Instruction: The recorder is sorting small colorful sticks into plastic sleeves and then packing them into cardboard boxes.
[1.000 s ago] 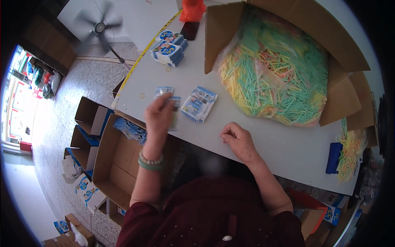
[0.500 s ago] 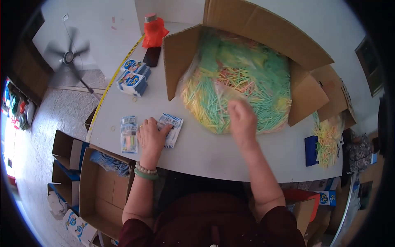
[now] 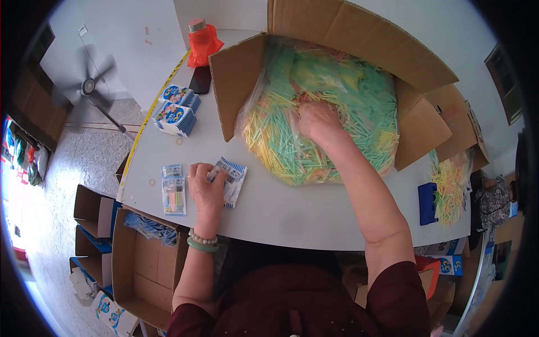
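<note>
My right hand [image 3: 320,121] is down in a heap of thin pastel sticks [image 3: 275,146], yellow, green and pink. Its fingers curl into them, their tips partly hidden. The sticks fill a clear plastic bag [image 3: 252,104] in front of an opened cardboard carton [image 3: 238,84]. My left hand [image 3: 206,191] rests on the table with fingers bent, the thumb over a small clear packet [image 3: 233,180] with blue striped ends, gripping its near-left edge. Just left of that hand lies a similar packet [image 3: 174,191] with a few coloured sticks showing inside.
Banded stacks of blue-and-white packets [image 3: 177,112] stand at the left, near a phone [image 3: 200,80] and a bottle in a red bag [image 3: 205,48]. A blue holder [image 3: 427,203] and loose sticks [image 3: 449,196] lie at the right. Below the left table edge is an open carton [image 3: 149,264].
My right hand has moved up and left, deeper into the stick heap. My left hand's fingers have bent in at the packet's edge. The view has shifted slightly.
</note>
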A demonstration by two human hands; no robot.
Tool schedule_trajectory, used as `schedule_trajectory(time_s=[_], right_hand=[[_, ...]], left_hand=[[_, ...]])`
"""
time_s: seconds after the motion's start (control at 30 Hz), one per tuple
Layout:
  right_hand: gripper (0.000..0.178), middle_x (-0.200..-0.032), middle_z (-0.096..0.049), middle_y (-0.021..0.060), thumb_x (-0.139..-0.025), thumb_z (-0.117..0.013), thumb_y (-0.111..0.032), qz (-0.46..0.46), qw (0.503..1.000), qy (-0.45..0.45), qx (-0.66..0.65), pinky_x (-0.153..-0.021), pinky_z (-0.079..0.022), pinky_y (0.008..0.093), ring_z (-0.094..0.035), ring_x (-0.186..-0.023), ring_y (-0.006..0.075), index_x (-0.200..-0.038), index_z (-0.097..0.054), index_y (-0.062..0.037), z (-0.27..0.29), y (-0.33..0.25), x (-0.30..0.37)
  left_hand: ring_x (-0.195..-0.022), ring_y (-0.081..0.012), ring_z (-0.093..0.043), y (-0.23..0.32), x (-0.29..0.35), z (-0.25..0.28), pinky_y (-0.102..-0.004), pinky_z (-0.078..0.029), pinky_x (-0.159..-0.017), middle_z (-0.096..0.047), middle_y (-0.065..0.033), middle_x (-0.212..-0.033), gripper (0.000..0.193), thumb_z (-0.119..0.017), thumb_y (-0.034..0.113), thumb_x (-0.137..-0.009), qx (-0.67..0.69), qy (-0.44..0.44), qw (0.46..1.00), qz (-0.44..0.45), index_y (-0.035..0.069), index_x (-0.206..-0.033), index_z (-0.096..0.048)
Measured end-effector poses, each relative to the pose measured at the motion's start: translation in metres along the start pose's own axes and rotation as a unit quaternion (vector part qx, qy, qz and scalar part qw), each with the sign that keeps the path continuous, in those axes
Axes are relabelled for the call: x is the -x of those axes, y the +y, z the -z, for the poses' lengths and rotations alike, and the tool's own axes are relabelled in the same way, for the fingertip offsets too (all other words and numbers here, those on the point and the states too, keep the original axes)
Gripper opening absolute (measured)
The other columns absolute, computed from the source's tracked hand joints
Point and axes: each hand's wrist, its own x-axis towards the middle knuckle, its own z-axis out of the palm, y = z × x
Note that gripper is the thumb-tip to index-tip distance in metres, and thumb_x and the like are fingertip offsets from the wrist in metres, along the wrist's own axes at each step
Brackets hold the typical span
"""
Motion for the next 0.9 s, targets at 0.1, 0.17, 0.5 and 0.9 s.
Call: schedule_trajectory(time_s=[0.1,0.17,0.5,0.9], right_hand=[[0.042,-0.109,-0.064,0.0179,-0.089,-0.053,-0.033,-0.037,0.990,0.109,-0.082,-0.091,-0.046,0.0441,-0.061,-0.103,0.0333,-0.119,-0.057,-0.0031,-0.007,-0.004,0.007],[0.039,-0.111,-0.063,0.0183,-0.088,-0.054,-0.029,-0.043,0.990,0.095,-0.091,-0.092,-0.045,0.0431,-0.060,-0.104,0.0337,-0.119,-0.056,-0.0049,-0.002,-0.002,0.014],[0.028,-0.122,-0.056,0.0212,-0.077,-0.057,-0.007,0.005,0.993,0.021,-0.115,-0.095,-0.045,0.0376,-0.055,-0.113,0.0343,-0.103,-0.064,-0.0003,0.018,0.053,0.026],[0.037,-0.112,-0.060,0.0231,-0.071,-0.057,-0.005,0.078,0.995,0.002,0.059,-0.090,-0.049,0.0422,-0.060,-0.105,0.0334,-0.107,-0.061,0.0016,0.000,0.016,0.023]], left_hand=[[-0.094,-0.0308,-0.053,-0.004,-0.001,0.004,-0.0381,-0.044,-0.079,-0.055,-0.0108,-0.098,0.023,-0.074,0.009,-0.069,0.009,-0.089,0.987,0.130,0.003,-0.087,-0.061],[-0.089,-0.0280,-0.056,-0.005,-0.002,0.006,-0.0350,-0.045,-0.075,-0.057,-0.0112,-0.095,0.020,-0.074,0.007,-0.071,0.005,-0.109,0.989,0.105,0.002,-0.083,-0.060],[-0.100,-0.0320,-0.053,0.032,0.015,0.017,-0.0450,-0.039,-0.086,-0.056,-0.0124,-0.112,0.025,-0.071,0.010,-0.073,-0.110,-0.040,0.988,-0.102,0.006,-0.096,-0.063],[-0.096,-0.0310,-0.055,0.069,0.048,0.004,-0.0435,-0.040,-0.087,-0.057,-0.0127,-0.109,0.014,-0.070,0.006,-0.073,-0.035,-0.135,0.970,-0.200,0.005,-0.084,-0.063]])
